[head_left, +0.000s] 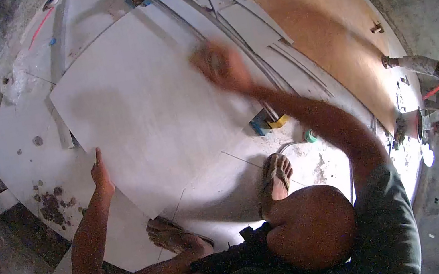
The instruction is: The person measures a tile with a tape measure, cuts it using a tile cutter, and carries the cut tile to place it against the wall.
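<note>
A large white tile [139,109] lies across the middle of the head view, under the paired metal rails of a tile cutter [175,13]. The cutter has a blue top end and a blue and yellow foot. At the tile's left edge is my left hand [100,174], closed around the edge with one finger extended along it. My right hand [221,68] overlaps the rails, over the tile's right side. Motion smears its fingers and a dark part by them, so I cannot tell what it grips.
Narrow white offcuts [253,24] lie right of the rails, beside a large orange-brown board [322,21]. A metal straight bar [59,42] is at upper left. My sandalled feet [277,176] stand at the tile's lower edge. Another person's leg [422,65] shows at far right.
</note>
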{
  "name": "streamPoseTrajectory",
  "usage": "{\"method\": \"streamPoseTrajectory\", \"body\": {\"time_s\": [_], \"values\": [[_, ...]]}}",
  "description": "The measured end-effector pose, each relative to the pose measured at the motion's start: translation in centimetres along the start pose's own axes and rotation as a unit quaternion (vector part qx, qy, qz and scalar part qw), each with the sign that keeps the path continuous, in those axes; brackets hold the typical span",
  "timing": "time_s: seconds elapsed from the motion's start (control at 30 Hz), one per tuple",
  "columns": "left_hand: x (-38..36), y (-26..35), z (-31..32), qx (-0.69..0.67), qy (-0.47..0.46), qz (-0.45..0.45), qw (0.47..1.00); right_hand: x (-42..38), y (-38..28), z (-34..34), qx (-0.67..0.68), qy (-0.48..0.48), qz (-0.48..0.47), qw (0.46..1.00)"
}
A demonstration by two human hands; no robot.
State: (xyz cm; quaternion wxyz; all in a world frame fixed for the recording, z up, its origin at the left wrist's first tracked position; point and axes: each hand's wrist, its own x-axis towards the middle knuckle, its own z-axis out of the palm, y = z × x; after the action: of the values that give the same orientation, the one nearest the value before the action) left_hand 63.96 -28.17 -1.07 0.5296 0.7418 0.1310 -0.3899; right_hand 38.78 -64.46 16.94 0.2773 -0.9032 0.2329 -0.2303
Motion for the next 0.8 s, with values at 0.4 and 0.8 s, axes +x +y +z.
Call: {"method": "streamPoseTrajectory", "body": {"time_s": [0.4,0.8], "values": [[3.2,2.4,0.8,0.021,0.108,0.045,0.993,-20.1,5.6,8.0,0.592,0.120,0.543,0.584],[-0.3,1.6,-2.2,0.092,0.244,0.105,0.960,-22.1,4.2,8.7,0.587,-0.010,0.597,0.547]]}}
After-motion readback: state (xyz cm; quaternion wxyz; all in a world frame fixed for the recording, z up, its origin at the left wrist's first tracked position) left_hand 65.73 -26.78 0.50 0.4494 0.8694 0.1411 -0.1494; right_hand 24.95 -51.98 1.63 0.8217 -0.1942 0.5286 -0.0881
